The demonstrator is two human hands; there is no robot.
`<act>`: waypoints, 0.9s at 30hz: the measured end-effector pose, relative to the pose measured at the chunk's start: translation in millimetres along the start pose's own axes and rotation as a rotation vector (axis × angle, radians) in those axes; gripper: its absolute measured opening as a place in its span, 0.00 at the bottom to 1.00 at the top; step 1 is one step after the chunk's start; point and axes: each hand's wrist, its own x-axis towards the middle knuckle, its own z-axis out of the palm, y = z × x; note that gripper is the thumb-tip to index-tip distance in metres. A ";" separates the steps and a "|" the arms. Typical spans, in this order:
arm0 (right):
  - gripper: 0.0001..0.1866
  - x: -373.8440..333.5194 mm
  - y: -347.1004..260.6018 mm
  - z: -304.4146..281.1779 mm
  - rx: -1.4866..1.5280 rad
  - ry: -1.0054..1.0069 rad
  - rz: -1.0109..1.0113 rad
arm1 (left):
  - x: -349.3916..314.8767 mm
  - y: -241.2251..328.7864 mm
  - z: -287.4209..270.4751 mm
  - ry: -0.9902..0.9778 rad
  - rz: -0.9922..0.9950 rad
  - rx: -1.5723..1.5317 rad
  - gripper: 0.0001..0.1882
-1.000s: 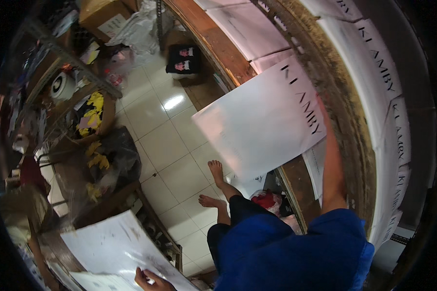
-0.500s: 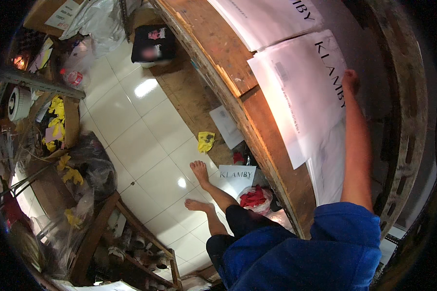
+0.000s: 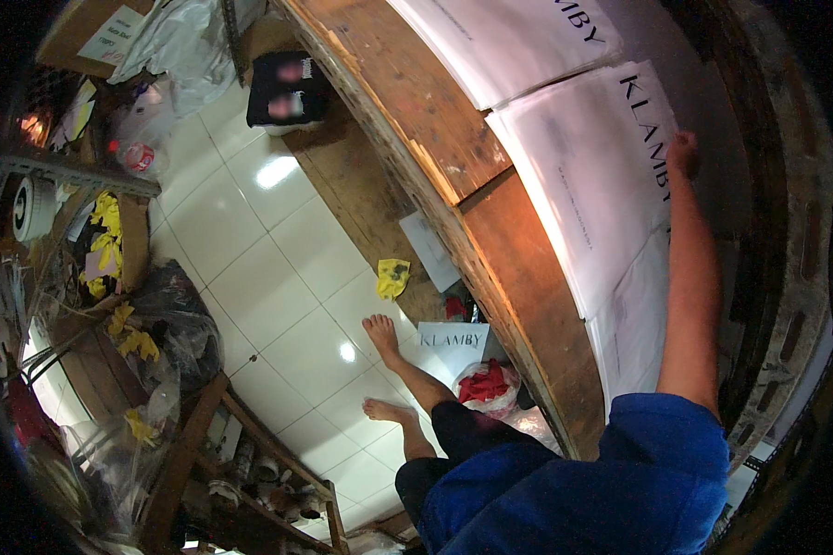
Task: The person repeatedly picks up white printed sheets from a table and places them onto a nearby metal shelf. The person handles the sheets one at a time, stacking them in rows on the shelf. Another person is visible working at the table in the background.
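A glossy white plastic bag [image 3: 583,185] with large black lettering lies on top of a stack on the wooden workbench at right. My right hand [image 3: 683,155] is at its far right edge, beside the lettering. The fingers are curled closed against that edge, and the bag's rim seems pinched in them; the fingertips are partly hidden. My right forearm [image 3: 694,296] reaches up along the right side of the stack. My left hand is out of view.
Another white stack [image 3: 509,46] adjoins it, farther along the wooden bench [image 3: 518,268]. A metal rail [image 3: 787,259] runs at right. On the tiled floor [image 3: 278,268] are a yellow cloth [image 3: 393,277], a white printed sheet [image 3: 453,342] and a bag of red cloth [image 3: 487,387]. Shelves stand left.
The whole view has shifted slightly, so the bench and stacks appear farther right. My right hand stays closed at the bag's right edge. The grey printing on the bag looks fainter.
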 end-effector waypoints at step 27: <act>0.08 -632.5 7.3 -294.4 1.259 -1.523 -0.445 | -55.7 -89.3 -81.7 -0.020 0.088 -0.926 0.15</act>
